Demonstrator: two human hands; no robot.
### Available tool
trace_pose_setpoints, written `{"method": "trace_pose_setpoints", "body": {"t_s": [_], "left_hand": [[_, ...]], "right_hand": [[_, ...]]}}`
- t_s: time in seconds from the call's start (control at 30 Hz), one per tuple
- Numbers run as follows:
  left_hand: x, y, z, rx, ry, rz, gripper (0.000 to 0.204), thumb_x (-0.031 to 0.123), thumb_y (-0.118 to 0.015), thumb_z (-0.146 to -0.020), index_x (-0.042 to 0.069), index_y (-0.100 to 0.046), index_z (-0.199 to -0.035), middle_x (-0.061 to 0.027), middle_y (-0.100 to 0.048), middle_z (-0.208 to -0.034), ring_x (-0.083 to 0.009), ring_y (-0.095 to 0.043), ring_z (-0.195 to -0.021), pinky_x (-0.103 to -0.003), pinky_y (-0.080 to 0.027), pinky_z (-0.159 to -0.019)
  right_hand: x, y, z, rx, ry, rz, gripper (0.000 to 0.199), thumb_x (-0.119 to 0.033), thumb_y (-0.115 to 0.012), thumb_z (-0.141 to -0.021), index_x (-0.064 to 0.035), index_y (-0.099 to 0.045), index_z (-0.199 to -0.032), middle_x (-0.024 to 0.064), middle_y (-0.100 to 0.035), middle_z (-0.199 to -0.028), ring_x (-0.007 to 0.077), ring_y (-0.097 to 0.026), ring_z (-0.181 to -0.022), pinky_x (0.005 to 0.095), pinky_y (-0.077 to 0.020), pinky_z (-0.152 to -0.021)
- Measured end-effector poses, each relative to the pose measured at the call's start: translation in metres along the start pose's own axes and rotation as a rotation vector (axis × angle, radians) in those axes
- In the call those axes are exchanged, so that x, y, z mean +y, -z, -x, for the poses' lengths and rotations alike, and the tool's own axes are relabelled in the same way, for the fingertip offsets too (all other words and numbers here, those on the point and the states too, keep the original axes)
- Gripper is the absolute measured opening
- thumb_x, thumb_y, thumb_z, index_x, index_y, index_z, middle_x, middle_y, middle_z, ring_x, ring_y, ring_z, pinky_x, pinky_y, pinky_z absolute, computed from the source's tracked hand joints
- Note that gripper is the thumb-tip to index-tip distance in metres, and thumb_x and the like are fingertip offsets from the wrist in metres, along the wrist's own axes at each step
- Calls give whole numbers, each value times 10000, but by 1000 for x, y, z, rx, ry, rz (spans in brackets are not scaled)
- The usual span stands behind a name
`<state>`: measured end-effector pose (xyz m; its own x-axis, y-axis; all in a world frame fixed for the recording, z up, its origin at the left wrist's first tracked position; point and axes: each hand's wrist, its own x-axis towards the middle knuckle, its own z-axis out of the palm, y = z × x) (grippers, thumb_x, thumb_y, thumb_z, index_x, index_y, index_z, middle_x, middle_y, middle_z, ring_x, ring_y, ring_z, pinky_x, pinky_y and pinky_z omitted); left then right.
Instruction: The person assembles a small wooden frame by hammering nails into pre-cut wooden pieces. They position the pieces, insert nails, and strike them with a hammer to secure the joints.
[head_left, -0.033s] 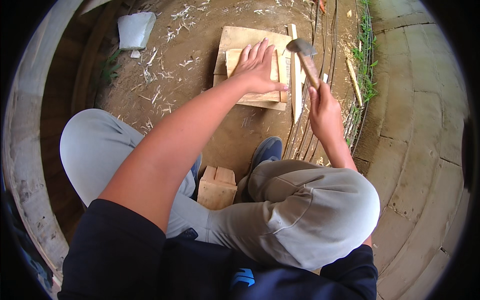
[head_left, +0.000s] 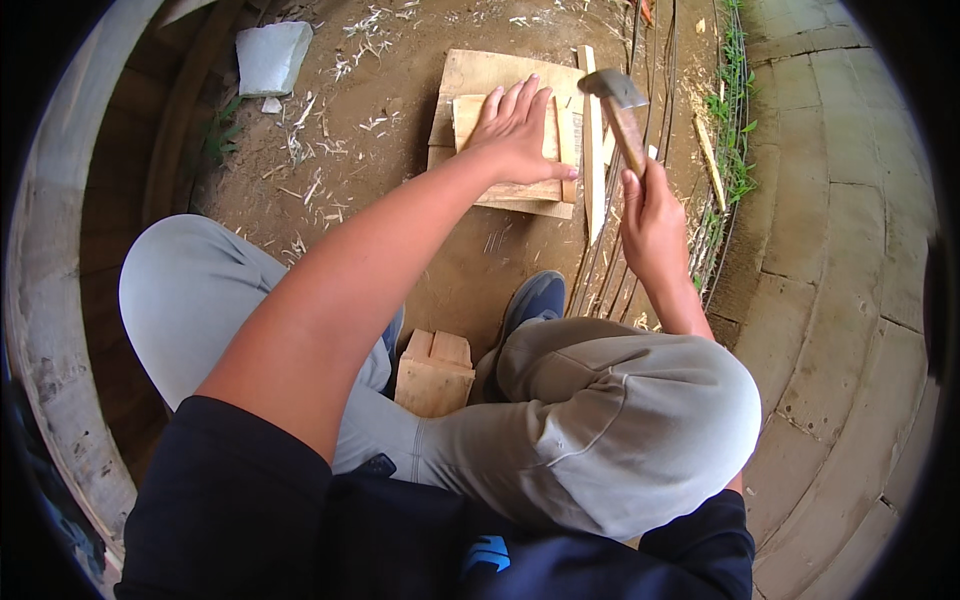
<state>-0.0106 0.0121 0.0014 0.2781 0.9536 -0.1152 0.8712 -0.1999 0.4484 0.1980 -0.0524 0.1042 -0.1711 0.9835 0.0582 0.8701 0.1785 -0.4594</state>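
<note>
Left hand: the left hand [head_left: 520, 135] lies palm down, fingers spread wide and flat, on the small wooden board [head_left: 505, 150]; it grips nothing and only presses.
Right hand: the right hand [head_left: 650, 215] is wrapped tight around the wooden handle of the hammer [head_left: 620, 110]; the metal head is raised just beyond the boards' right edge.
Work piece: the small wooden board rests on a larger wooden panel [head_left: 470, 75], both flat on the bare dirt ground [head_left: 400, 210]. A thin wooden strip [head_left: 592, 140] stands along their right edge, directly below the hammer head.
Nail: none can be made out.
Hazard, fingers: the left thumb and fingertips sit near the strip; a strike landing off line would likely catch them.
Hazard, shift: the boards lie loose on soil; a glancing blow could slide or tip the strip.
Hazard, rods: the long thin rods [head_left: 650, 60] beside the strip could deflect the hammer.
Edges: a paved stone walkway [head_left: 840, 200] borders the ground on the right; a curved wall [head_left: 60, 250] closes the left.
Open room: bare soil left of the panel; a grey stone block [head_left: 272, 55] lies well apart at the far left. A wooden block [head_left: 435, 372] sits between the knees.
</note>
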Motion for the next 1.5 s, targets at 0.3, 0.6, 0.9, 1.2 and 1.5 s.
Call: {"method": "trace_pose_setpoints", "body": {"t_s": [0.3,0.6,0.9,1.2,1.5], "left_hand": [[3,4,0,-5,-17,28,1196,799,-720,-754,242,-189,-1669,-208,-160,-1718,-331,-68,-1620,-516,-18,-1307],[4,7,0,-27,-15,33,1125,781,-736,-753,253,-272,-1631,-216,-182,-1707,-341,-78,-1617,-521,-28,-1303],[4,5,2,-6,-14,49,1124,776,-734,-760,243,-270,-1634,-217,-191,-1706,-340,-81,-1617,-519,-25,-1303],[2,6,2,-15,-16,43,1125,773,-724,-769,238,-254,-1641,-212,-190,-1710,-339,-81,-1618,-516,-21,-1303],[5,8,2,-3,-19,45,1120,759,-727,-776,224,-259,-1643,-212,-206,-1702,-333,-97,-1616,-519,-26,-1304]], "right_hand": [[-5,8,-20,67,-32,-89,287,-224,-567,-1086,19,-587,-1237,307,-688,-859,517,-684,-808,550,-504,-649],[11,2,-21,-20,-61,-31,329,-289,-545,-1094,19,-591,-1200,313,-683,-851,530,-678,-809,579,-504,-677],[8,-5,-8,-2,32,-52,277,-267,-547,-1090,-9,-565,-1192,318,-678,-860,553,-655,-844,608,-486,-682],[-7,6,-12,-39,-15,-68,236,-240,-545,-1090,-11,-554,-1146,330,-673,-856,548,-659,-827,603,-483,-672],[-2,2,-12,-82,-35,12,238,-241,-546,-1087,-11,-550,-1149,332,-678,-866,558,-655,-828,612,-496,-678]]}}
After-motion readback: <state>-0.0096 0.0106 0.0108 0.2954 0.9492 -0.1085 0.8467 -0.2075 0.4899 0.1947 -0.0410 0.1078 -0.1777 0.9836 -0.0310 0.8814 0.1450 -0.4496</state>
